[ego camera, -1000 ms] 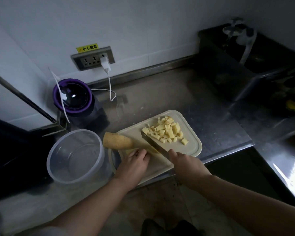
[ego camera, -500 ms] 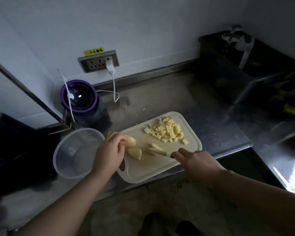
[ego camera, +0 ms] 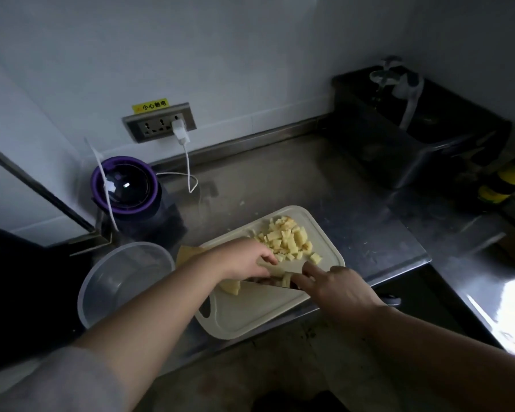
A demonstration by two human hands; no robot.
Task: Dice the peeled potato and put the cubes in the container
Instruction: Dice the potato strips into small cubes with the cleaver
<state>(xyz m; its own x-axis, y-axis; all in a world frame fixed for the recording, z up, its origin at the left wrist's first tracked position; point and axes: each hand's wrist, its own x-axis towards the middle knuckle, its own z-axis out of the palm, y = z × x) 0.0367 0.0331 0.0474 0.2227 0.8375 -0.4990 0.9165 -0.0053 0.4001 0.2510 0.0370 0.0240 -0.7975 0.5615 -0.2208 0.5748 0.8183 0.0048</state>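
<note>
Pinning the potato [ego camera: 231, 286] with my left grip [ego camera: 244, 260], right grip [ego camera: 339, 289] wrapped round the knife [ego camera: 268, 283]; fingertips [ego camera: 269, 258] just beside the blade, at its eleven o'clock; a slip could cut them.

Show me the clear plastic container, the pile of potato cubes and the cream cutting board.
Clear round plastic container [ego camera: 101, 281], head view, left inner wall.
Pile of yellow potato cubes [ego camera: 286, 239], head view, middle of the pile.
Cream rectangular plastic cutting board [ego camera: 250, 310], head view, bare near part.

The left hand [ego camera: 244, 260] hides most of the potato piece [ego camera: 231, 285] and knife [ego camera: 263, 281].
</note>
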